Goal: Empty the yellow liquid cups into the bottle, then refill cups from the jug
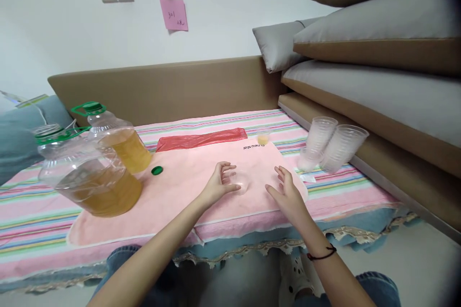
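Look for the clear cup [243, 183] on the right half of the pink mat [173, 201], nearer to the mat's near edge than to its far one. Along the cup's left side, left hand [224, 183] half curled, thumb in front, fingers behind; cannot tell whether pressing on the wall or only framing it. Toward the mat's near right corner, right hand [284, 191] released, fingers spread, holding nothing, apart from the cup.

For a sound grip, judging by the thin-looking, see-through wall: press lightly, evenly and low, to avoid buckling the rim. Better to steady from the right side too than to squeeze harder with one hand. Hold upright, with the base flat on the mat and away from the near edge. Watch for the cup of amber liquid [262, 139] at the far right corner, probably easy to tip with a long reach. Likewise, move gently around the open jug [101, 192] by the left edge.
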`<state>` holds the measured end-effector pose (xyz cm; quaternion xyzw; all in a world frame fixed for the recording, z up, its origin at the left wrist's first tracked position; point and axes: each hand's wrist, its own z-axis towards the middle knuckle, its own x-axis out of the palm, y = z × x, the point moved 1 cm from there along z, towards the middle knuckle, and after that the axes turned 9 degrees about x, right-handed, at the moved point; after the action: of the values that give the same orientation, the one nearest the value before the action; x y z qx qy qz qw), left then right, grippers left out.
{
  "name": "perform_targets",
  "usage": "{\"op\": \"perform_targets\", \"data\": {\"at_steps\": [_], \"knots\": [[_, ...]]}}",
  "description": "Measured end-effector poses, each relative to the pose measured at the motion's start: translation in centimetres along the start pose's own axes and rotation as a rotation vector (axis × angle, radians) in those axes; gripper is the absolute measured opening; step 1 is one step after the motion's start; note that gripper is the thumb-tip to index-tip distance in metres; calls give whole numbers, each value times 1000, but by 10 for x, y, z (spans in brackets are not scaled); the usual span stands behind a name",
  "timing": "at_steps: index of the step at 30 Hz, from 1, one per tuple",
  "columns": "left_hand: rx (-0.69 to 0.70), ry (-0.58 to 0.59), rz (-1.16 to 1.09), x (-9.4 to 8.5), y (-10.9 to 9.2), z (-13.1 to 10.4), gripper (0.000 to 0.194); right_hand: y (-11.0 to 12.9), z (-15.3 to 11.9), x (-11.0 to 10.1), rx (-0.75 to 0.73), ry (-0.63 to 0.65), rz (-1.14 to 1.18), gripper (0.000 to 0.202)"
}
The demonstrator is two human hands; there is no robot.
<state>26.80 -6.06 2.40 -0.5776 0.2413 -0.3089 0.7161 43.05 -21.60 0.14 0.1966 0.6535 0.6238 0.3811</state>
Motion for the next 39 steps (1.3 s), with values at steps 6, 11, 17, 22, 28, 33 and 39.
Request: {"op": "perform_targets", "data": {"at_steps": [6, 11, 17, 22, 28, 33, 39], "knots": [[5, 17, -19, -3, -1, -2, 76, -1, 0, 3, 2, 23, -22, 69], [43, -24, -22, -11, -10, 0, 75, 0, 1, 5, -1, 15, 5, 67], [23, -26, 20, -20, -9, -7, 74, -2, 2, 7, 1, 16, 15, 67], [11, -39, 111, -19, -7, -15, 63, -4, 1, 10, 11, 36, 10, 67], [49, -78, 182, -26, -25, -19, 58, -4, 3, 10, 22, 56, 5, 72], [217, -211, 291, -51, -59, -34, 40, 3, 0, 11, -50, 10, 30, 72], [562, -526, 618, -104, -100, -81, 21, 38, -34, 20, -437, -141, -223, 61]]}}
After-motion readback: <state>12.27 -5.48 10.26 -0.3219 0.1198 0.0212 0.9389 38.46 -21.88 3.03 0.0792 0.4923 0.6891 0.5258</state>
